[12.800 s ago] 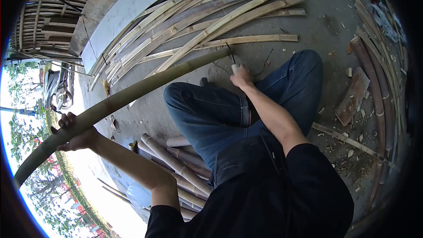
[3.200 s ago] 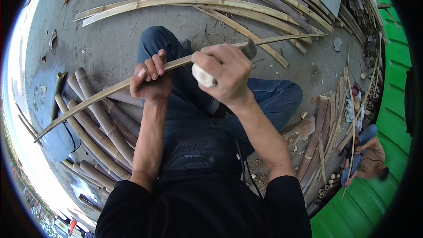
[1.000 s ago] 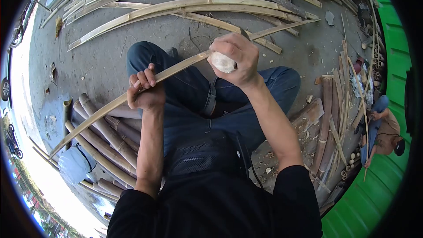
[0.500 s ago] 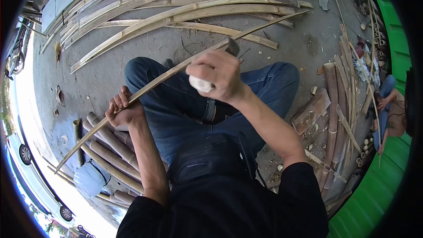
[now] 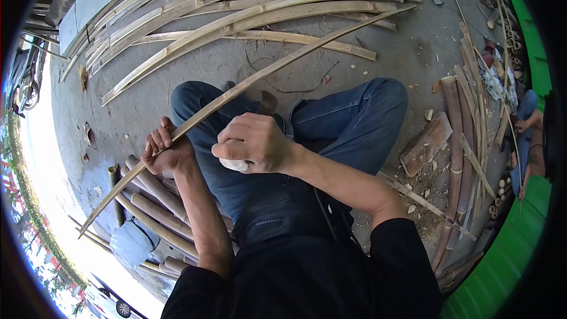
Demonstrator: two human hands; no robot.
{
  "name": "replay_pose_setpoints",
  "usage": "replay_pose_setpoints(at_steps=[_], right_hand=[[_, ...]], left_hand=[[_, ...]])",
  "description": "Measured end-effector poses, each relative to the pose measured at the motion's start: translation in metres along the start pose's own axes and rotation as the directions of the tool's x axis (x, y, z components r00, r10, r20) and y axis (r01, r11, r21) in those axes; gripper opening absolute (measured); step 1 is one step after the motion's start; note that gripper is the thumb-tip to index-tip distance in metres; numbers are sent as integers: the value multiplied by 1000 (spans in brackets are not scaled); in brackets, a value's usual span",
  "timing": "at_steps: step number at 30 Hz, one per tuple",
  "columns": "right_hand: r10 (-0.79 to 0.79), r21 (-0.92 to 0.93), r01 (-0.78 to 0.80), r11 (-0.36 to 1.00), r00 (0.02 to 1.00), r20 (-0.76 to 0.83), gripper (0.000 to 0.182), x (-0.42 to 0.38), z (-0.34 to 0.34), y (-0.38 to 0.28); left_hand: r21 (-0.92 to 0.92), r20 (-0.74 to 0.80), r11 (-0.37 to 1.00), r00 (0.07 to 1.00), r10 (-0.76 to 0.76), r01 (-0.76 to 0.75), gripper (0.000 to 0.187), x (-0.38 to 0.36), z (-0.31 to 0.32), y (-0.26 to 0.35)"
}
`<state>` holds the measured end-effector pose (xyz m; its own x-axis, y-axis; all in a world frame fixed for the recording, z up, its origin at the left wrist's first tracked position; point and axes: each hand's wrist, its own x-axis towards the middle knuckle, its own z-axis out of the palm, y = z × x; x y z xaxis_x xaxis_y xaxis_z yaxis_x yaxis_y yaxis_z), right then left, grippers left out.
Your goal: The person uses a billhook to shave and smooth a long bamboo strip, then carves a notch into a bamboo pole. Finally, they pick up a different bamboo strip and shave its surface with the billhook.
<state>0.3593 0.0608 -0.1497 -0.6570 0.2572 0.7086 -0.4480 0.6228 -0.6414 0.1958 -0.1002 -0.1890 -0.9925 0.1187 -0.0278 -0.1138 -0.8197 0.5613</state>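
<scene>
My left hand [image 5: 165, 149] is wrapped round a long split bamboo strip [image 5: 283, 62], which slants from low on the left to the upper right across my lap. My right hand [image 5: 253, 143] is closed on the white handle [image 5: 235, 165] of a knife. Its short, dark blade [image 5: 268, 103] shows just beyond my knuckles, close below the strip; whether it touches cannot be made out. My crossed legs in jeans [image 5: 348, 118] lie under both hands.
Long split bamboo pieces [image 5: 236, 20] lie across the ground ahead. Bamboo poles [image 5: 156, 192] are at my left beside a pale round thing [image 5: 131, 242]. At right are more bamboo lengths [image 5: 453, 136], a wood block [image 5: 425, 143] and another person [image 5: 528, 142] by a green wall [image 5: 508, 260].
My right hand and the knife have moved back along the strip, left and down towards my left hand. My left hand keeps its hold. The view has shifted slightly.
</scene>
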Motion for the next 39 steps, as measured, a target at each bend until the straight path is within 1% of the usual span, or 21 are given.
replay_pose_setpoints(at_steps=[2,5,7,8,9,10,12,14,16,18,20,22,26,28,30,32,33,34,35,36,39], right_hand=[[32,-146,-26,989,999,38,32,-7,-25,22],[112,-223,-160,961,970,-215,39,-10,-107,41],[214,-192,-403,895,765,-607,34,-7,-155,35],[295,-70,-528,847,574,-764,38,-11,-182,38],[439,238,-525,817,300,-847,42,-22,-213,47],[580,521,-428,738,9,-814,47,-36,-239,58],[667,671,-452,588,-198,-718,56,-66,-262,63],[704,722,-427,545,-235,-670,60,-94,-252,52],[795,855,-248,456,-317,-517,64,-117,-229,34],[846,900,118,419,-410,-340,60,-141,-207,23],[961,928,357,104,-275,-2,58,-125,-169,-18],[971,897,431,-97,-158,181,51,-131,-139,-33],[989,917,381,-118,-35,142,42,-81,-92,-48],[984,966,251,-61,178,16,46,-60,-80,-37],[936,986,-167,-25,341,82,50,-56,-78,-21],[856,745,-663,73,425,294,57,-52,-89,-12],[853,738,-671,72,425,304,57,-45,-90,-13],[818,248,-828,502,548,174,59,-35,-91,-16],[706,-362,-627,689,693,145,61,-27,-93,-20],[710,-366,-628,687,687,154,61,-20,-93,-24],[804,-711,-486,509,564,190,54,-13,-95,-21]], left_hand=[[-30,37,1000,999,-1,2,27,6,10,10],[-54,43,998,998,36,-34,26,22,12,25],[-77,41,996,998,56,-53,25,28,16,32],[-85,29,994,997,73,-71,25,30,21,32],[-86,41,994,996,73,-69,24,29,27,30],[-86,55,994,996,70,-66,24,27,30,29],[-84,66,993,994,88,-82,24,22,31,24],[-120,89,990,992,84,-73,24,21,30,18],[-115,72,990,994,84,-76,24,17,23,18],[-24,3,995,995,96,-96,24,11,21,16],[-44,-14,995,996,93,-93,25,8,16,13],[-58,-25,995,997,78,-80,25,4,8,14],[-130,-22,988,996,83,-86,26,2,4,13],[-50,-37,994,995,91,-93,26,-1,12,13],[-63,-21,993,995,102,-103,25,-2,13,14],[-124,27,988,995,98,-94,24,-4,16,15],[-119,43,988,994,102,-96,23,-7,19,16],[-120,30,987,994,108,-103,23,-10,20,17],[-91,31,990,993,114,-111,23,-12,20,17],[-63,35,991,992,118,-115,23,-13,19,17],[-87,116,989,985,129,-120,23,-16,14,16]])
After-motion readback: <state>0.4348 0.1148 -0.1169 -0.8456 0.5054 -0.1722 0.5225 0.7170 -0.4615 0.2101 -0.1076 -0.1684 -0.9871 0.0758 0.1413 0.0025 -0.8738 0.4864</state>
